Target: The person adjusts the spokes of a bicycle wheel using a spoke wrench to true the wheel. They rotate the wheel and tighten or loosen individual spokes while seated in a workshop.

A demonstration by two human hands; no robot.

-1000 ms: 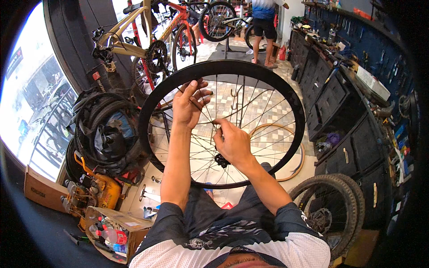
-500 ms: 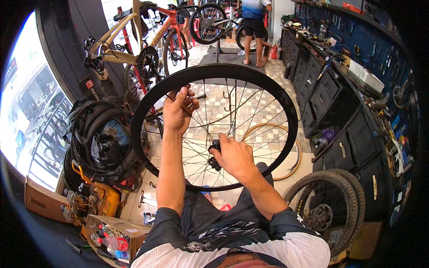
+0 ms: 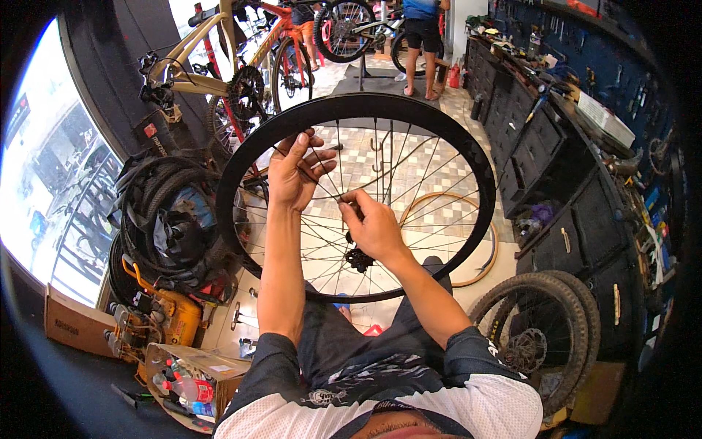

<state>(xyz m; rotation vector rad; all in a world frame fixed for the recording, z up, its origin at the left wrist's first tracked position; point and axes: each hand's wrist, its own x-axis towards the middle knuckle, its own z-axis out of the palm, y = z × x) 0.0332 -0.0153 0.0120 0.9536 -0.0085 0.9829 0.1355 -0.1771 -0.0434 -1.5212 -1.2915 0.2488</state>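
A bicycle wheel with a deep black rim (image 3: 351,107) and thin dark spokes stands upright in front of me, over my thighs. Its black hub (image 3: 358,260) sits low in the middle. Inside the rim at the upper left, my left hand (image 3: 294,172) pinches a spoke (image 3: 322,184) close to the rim between thumb and forefinger, the other fingers loosely curled. Nearer the hub, my right hand (image 3: 374,228) has thumb and forefinger closed on what looks like the same spoke, just above the hub. The exact fingertip contact is partly hidden.
Tyres (image 3: 164,208) are heaped left, above a yellow machine (image 3: 179,318) and a cardboard box (image 3: 223,366) of bottles. Two knobby wheels (image 3: 541,307) lean right, below black drawers (image 3: 570,234). A tan tyre (image 3: 488,260) lies on the floor. Beyond are bicycles (image 3: 212,84) and a standing person (image 3: 423,44).
My right hand has moved up and left from the hub to the spoke, its fingers now pinched. The left hand stays near the rim. The whole view has shifted slightly.
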